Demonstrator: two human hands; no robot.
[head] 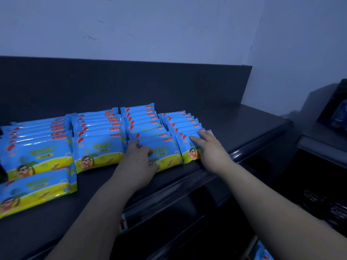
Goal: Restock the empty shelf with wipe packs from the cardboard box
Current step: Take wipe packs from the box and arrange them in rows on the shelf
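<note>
Left hand [139, 158] curls its grip on a wipe pack [167, 156]; I see my right hand [208, 147] spread flat. It touches the end pack [185, 149].

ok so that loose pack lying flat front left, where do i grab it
Probably take the loose pack by its right short end, from the right, thumb on top. It lies flat, its back edge meets the row behind, its left end is out of frame, and only the right end has bare shelf beside it.
</note>
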